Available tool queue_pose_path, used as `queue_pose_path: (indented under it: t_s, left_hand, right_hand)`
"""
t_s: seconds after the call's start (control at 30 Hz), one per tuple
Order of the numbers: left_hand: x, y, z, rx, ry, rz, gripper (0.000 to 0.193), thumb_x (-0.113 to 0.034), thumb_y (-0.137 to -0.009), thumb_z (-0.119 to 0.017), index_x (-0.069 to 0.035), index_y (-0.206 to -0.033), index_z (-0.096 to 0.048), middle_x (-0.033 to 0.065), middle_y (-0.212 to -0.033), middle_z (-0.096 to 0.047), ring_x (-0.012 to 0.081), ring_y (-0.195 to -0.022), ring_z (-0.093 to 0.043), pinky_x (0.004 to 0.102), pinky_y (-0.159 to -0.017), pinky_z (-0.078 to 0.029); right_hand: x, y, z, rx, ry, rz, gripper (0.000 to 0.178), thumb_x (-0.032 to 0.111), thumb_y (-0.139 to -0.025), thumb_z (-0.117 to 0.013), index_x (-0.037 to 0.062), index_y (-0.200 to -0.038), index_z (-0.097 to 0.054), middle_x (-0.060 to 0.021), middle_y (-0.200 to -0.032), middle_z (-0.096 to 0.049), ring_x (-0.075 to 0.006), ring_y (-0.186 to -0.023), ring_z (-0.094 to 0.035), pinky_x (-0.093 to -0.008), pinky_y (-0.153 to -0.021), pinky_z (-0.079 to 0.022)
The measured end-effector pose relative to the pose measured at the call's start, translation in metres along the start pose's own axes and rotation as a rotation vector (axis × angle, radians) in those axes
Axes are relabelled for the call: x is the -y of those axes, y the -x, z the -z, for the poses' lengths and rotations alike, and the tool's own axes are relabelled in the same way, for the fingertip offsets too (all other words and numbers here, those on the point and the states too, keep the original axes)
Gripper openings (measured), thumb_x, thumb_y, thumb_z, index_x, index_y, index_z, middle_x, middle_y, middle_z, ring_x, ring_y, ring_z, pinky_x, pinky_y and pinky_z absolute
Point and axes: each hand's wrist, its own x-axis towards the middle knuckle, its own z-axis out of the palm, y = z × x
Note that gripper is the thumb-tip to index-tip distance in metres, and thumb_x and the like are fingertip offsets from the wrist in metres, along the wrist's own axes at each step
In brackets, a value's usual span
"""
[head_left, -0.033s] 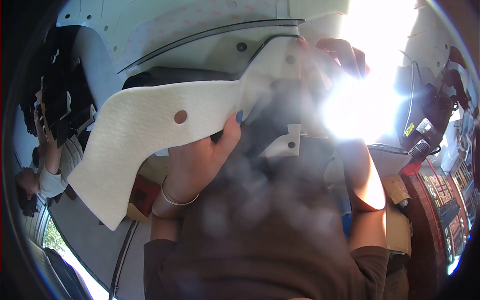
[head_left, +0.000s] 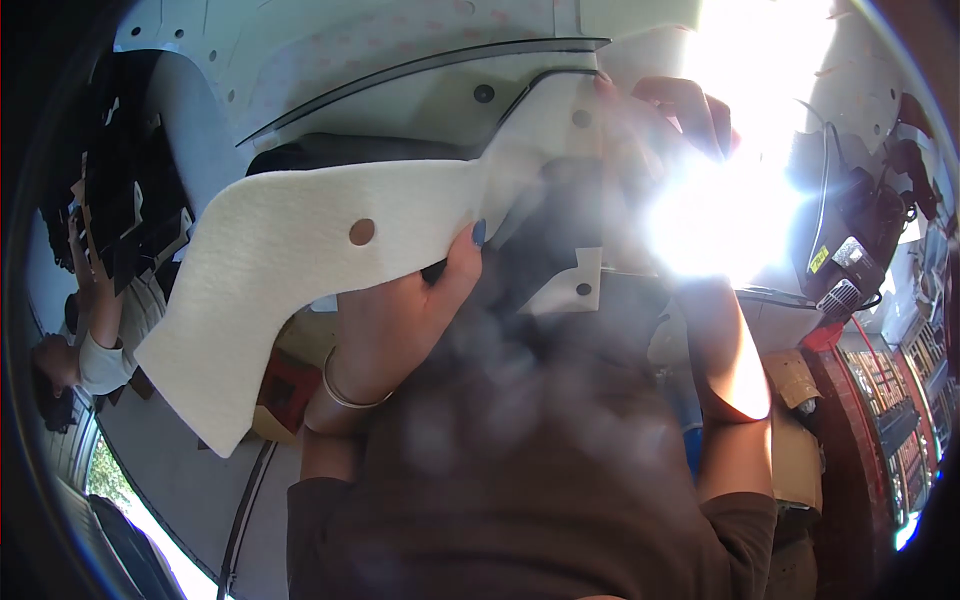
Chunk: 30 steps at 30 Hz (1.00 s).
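Head view. A white felt panel (head_left: 300,270), curved and punched with round holes, is held up in front of the camera. The left hand (head_left: 400,320) sits at the panel's lower edge, its grip closed on the felt with the thumb pressed over the front face. The right hand (head_left: 680,110) is at the panel's upper right end, fingers curled over it; strong glare hides whether this grip is closed. Above the panel arches a pale moulded shell (head_left: 400,60). Left of the panel, another person's arm (head_left: 95,330) reaches upward.

Felt sheet (head_left: 300,260) raised between left hand (head_left: 400,320) and right hand (head_left: 680,105); panel (head_left: 400,60) behind it; another person (head_left: 90,330) far left; machine (head_left: 850,260) far right
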Motion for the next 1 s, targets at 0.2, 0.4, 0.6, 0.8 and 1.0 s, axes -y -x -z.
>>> queue_pose_path:
  t_s: [0.2, 0.4, 0.6, 0.8, 1.0]
  left_hand:
    - [0.002, 0.001, 0.002, -0.030, -0.014, -0.058, 0.017, -0.014, -0.082, -0.065, -0.002, -0.093, -0.067, 0.0092, -0.082, -0.067, 0.0258, -0.072, -0.064, 0.0346, -0.068, -0.049]
    - [0.003, 0.005, 0.001, -0.060, -0.032, -0.086, 0.017, -0.016, -0.082, -0.066, -0.003, -0.092, -0.068, 0.0090, -0.080, -0.067, 0.0248, -0.068, -0.063, 0.0339, -0.064, -0.049]
    - [-0.002, 0.002, 0.001, -0.065, -0.121, -0.101, 0.019, -0.022, -0.085, -0.063, -0.003, -0.088, -0.068, 0.0086, -0.072, -0.064, 0.0232, -0.059, -0.061, 0.0322, -0.055, -0.048]
    - [-0.019, 0.016, 0.012, 0.085, -0.274, 0.006, 0.025, -0.019, -0.090, -0.058, 0.002, -0.100, -0.063, 0.0157, -0.089, -0.062, 0.0297, -0.077, -0.060, 0.0378, -0.070, -0.047]
    - [-0.024, 0.014, 0.009, 0.086, -0.448, 0.020, 0.027, -0.023, -0.089, -0.059, 0.003, -0.099, -0.064, 0.0152, -0.088, -0.063, 0.0282, -0.072, -0.061, 0.0368, -0.066, -0.048]
  right_hand:
    - [0.009, 0.011, 0.014, 0.112, -0.094, -0.047, 0.028, 0.005, -0.077, -0.068, 0.0076, -0.105, -0.068, -0.0067, -0.103, -0.054, -0.0276, -0.100, -0.048, -0.0360, -0.085, -0.035]
    - [0.019, 0.015, 0.038, 0.278, -0.079, -0.046, 0.029, 0.006, -0.082, -0.063, 0.0049, -0.111, -0.063, -0.0118, -0.105, -0.054, -0.0282, -0.103, -0.051, -0.0382, -0.089, -0.036]
    - [0.011, -0.012, 0.029, 0.343, -0.287, 0.120, 0.027, 0.021, -0.089, -0.057, 0.0043, -0.109, -0.064, -0.0109, -0.108, -0.056, -0.0295, -0.102, -0.051, -0.0399, -0.091, -0.040]
    - [0.019, -0.021, 0.035, 0.564, -0.139, 0.192, 0.040, 0.027, -0.093, -0.040, 0.0014, -0.111, -0.066, -0.0133, -0.118, -0.054, -0.0319, -0.113, -0.045, -0.0412, -0.097, -0.037]
    - [0.019, -0.019, 0.029, 0.447, -0.139, 0.178, 0.026, 0.027, -0.091, -0.056, 0.0067, -0.101, -0.069, -0.0081, -0.108, -0.056, -0.0279, -0.103, -0.051, -0.0394, -0.090, -0.041]
